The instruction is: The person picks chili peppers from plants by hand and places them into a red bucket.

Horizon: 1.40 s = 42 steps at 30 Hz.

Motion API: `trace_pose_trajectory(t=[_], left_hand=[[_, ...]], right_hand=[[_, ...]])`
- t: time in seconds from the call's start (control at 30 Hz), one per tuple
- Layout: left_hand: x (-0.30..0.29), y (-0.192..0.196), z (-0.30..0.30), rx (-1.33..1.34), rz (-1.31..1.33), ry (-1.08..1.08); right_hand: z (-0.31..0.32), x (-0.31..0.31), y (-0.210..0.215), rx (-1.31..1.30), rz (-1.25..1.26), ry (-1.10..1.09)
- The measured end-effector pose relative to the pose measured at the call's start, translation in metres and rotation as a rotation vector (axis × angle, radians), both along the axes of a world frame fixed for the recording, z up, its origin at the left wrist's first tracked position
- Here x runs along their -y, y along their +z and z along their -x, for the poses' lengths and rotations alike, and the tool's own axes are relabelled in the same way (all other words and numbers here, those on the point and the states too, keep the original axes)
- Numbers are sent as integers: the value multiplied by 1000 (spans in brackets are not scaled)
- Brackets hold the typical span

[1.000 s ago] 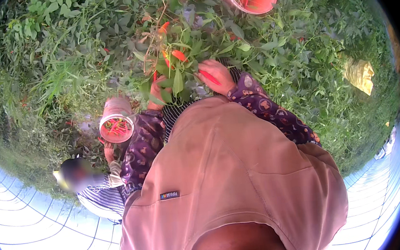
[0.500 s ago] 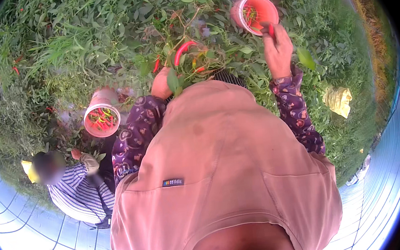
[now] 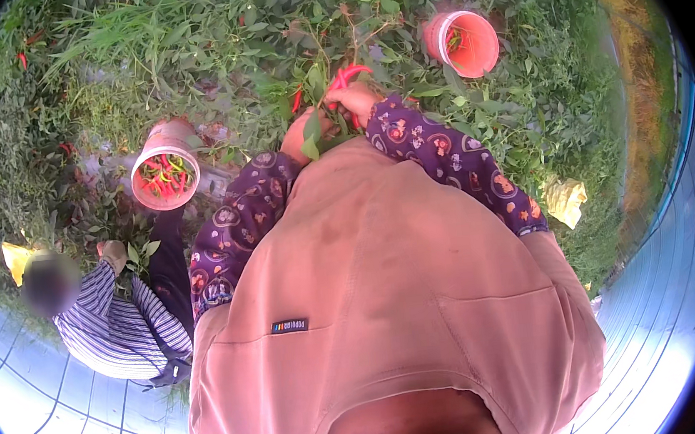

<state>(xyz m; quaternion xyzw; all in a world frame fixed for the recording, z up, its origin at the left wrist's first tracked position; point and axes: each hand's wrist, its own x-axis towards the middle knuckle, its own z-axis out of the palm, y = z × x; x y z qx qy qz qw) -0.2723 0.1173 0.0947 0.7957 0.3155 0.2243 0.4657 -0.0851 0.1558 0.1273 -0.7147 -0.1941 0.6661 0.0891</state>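
Red chili peppers [image 3: 349, 75] hang on a leafy plant right in front of me, close to my body. My right hand [image 3: 357, 100] is closed with its fingertips on a red chili. Beside it, my left hand [image 3: 299, 133] is bent in among the stems, partly covered by green leaves [image 3: 312, 135]. Its fingers look curled, but what they hold is hidden. Another red chili [image 3: 297, 100] hangs just above the left hand. At the far right a pink-red bucket [image 3: 477, 64] lies tilted in the foliage, with a few chilies inside.
A second tilted bucket [image 3: 137, 189], holding many red and green chilies, is at the left. Next to it, a co-worker in a striped shirt [image 3: 115, 323] crouches among the plants. A crumpled yellow bag [image 3: 565, 201] lies at the right. Dense pepper plants [image 3: 221, 28] spread ahead.
My right hand has come from the far-right bucket, where it held a red chili, back left to the plant. My left hand has stayed low at the plant, shifting slightly.
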Motion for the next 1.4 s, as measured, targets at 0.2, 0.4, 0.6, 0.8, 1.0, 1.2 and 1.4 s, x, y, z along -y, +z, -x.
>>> trace_pose_trajectory(t=[0.2, 0.4, 0.6, 0.8, 1.0, 1.2, 1.4], left_hand=[[-9, 16, -1, 11, 136, 129], [-48, 68, -10, 72, 39, 260], [-33, -1, 112, 145, 499, 750], [-47, 17, 145, 415, 604, 783], [-25, -11, 217, 1285, 1334, 283], [-3, 111, 160, 698, 997, 816], [13, 121, 164, 314, 852, 671]], right_hand=[[16, 17, 92, -56, -581, 137], [-8, -9, 155, -286, -532, -350], [-71, -74, 252, -486, -917, -425], [-69, -62, 218, -165, -748, -424], [15, -54, 187, -463, -499, -126], [51, -64, 164, -367, -589, 128], [102, -80, 155, -266, -635, 310]])
